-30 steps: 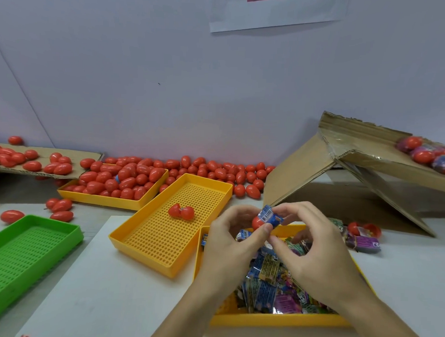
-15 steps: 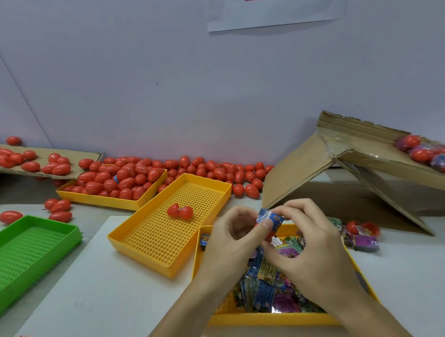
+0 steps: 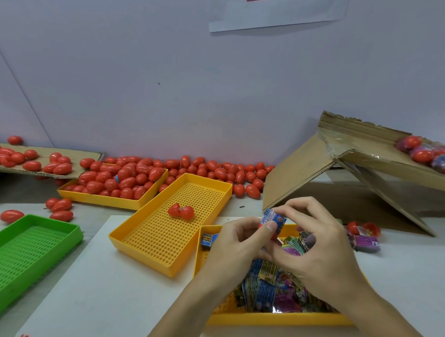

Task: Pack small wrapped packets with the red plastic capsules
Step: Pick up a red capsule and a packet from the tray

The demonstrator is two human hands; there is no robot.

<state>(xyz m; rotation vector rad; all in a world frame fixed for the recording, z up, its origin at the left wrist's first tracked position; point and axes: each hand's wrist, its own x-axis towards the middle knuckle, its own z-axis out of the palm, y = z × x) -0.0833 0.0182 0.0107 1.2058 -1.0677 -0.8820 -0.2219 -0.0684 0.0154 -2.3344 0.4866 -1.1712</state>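
Both hands meet above the near yellow tray (image 3: 274, 320) of wrapped packets (image 3: 265, 291). The left hand (image 3: 235, 247) grips a red capsule (image 3: 262, 224), thumb on it, while the right hand (image 3: 314, 249) pinches a blue packet (image 3: 274, 218) against its top.

No print can be read: the blue packet (image 3: 274, 219) pinched at the fingertips shows only blurred lettering (likewise the wall sheet (image 3: 277, 11)).

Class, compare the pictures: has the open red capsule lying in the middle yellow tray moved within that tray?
No. The open red capsule lies at the same spot on the grid of the middle yellow tray, towards its far half, as before.
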